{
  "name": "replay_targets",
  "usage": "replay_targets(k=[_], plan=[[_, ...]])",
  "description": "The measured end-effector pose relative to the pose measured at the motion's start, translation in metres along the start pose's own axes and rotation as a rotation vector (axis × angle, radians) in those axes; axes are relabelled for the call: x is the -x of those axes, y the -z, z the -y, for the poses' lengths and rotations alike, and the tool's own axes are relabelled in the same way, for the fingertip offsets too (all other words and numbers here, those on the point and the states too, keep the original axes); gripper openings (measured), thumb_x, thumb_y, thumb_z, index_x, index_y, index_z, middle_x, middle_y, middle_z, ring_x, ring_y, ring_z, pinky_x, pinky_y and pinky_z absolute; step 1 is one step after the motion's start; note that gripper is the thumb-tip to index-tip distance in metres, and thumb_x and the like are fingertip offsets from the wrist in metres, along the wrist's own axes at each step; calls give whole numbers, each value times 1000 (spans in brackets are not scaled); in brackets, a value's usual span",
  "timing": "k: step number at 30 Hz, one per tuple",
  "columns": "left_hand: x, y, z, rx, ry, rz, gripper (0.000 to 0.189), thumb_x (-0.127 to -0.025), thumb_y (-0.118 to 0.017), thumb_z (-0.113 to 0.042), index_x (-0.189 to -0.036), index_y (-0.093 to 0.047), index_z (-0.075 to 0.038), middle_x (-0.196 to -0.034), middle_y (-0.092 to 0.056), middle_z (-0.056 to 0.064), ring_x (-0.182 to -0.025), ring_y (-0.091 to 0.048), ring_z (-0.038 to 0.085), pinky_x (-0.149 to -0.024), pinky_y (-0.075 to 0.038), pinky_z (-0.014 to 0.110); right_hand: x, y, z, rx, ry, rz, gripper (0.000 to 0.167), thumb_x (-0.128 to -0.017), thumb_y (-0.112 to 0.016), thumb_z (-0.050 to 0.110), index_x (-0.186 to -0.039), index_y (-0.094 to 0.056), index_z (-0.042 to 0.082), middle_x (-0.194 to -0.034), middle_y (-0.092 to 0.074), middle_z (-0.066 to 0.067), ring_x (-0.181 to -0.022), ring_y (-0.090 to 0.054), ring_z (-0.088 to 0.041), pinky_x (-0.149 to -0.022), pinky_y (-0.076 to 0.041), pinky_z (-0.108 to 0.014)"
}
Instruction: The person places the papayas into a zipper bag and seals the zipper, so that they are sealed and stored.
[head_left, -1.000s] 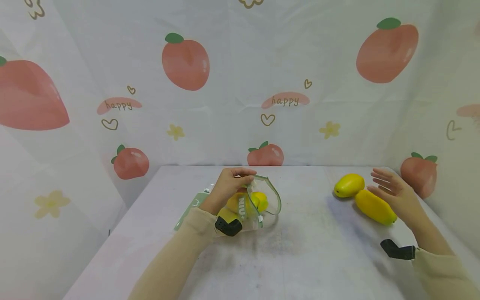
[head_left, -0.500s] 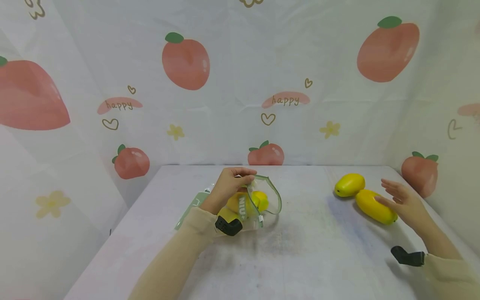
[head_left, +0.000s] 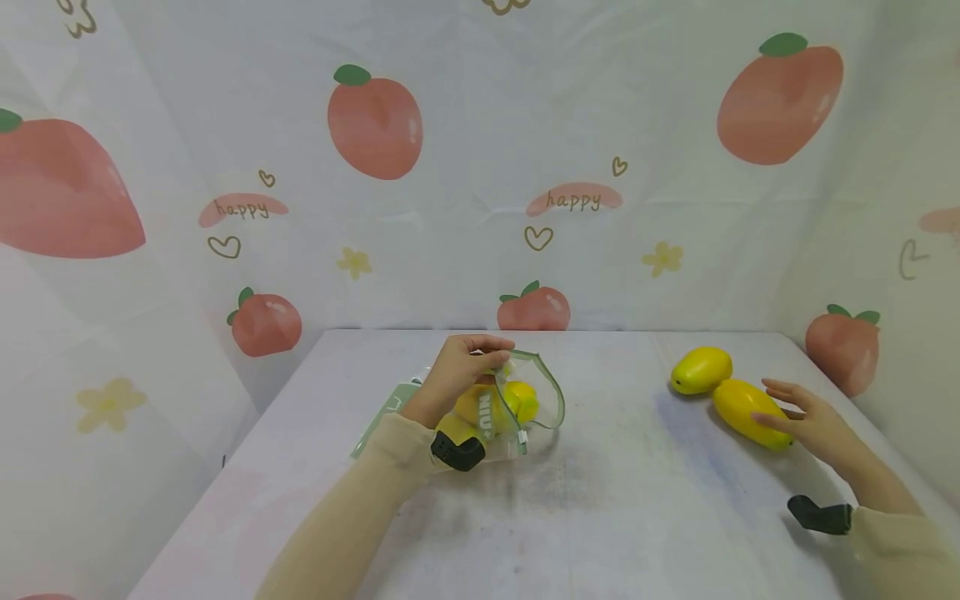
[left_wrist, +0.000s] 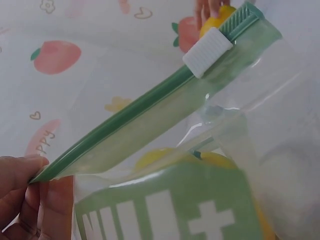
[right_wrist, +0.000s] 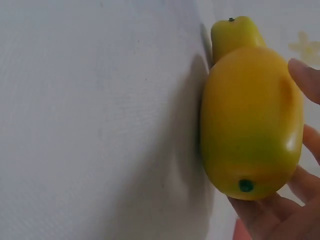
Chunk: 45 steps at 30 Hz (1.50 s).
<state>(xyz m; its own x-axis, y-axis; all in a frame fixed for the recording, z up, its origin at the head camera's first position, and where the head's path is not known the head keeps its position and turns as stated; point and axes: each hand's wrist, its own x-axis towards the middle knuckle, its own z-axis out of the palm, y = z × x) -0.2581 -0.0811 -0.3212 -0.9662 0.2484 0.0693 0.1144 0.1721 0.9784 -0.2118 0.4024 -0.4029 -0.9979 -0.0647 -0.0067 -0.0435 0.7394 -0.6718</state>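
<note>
My left hand [head_left: 456,375] pinches the green-edged mouth of a clear zip bag [head_left: 485,417] between thumb and fingers. The bag gapes toward the right, and yellow fruit [head_left: 522,402] shows inside it. A white slider [left_wrist: 207,52] sits on the green zip [left_wrist: 120,125] in the left wrist view. My right hand [head_left: 821,433] is at a yellow, mango-like fruit [head_left: 748,413] with a green tip. Its fingers are spread along the fruit's far side and its thumb is over the near side. Whether they touch the fruit is unclear.
A second yellow fruit [head_left: 701,371] lies against the first one's far end. Left of the bag, a flat green-and-clear packet [head_left: 386,417] is partly hidden by the left arm. A fruit-patterned cloth [head_left: 435,250] hangs behind the white table [head_left: 615,533].
My right hand has moved right, then lowered toward the nearer fruit, with its thumb now over it. The left hand and bag stay where they were.
</note>
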Motion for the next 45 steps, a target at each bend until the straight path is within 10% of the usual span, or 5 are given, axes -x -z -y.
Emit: replay_targets(k=[45], plan=[[0, 2, 1, -12, 24, 4, 22, -93, -65, -13, -112, -71, -2, -108, -67, 10, -83, -58, 16, -80, -59, 34, -5, -1, -1, 42, -70, -17, 84, -96, -54, 46, -149, -17, -8, -139, -23, -45, -120, -29, -60, -91, -38, -72]])
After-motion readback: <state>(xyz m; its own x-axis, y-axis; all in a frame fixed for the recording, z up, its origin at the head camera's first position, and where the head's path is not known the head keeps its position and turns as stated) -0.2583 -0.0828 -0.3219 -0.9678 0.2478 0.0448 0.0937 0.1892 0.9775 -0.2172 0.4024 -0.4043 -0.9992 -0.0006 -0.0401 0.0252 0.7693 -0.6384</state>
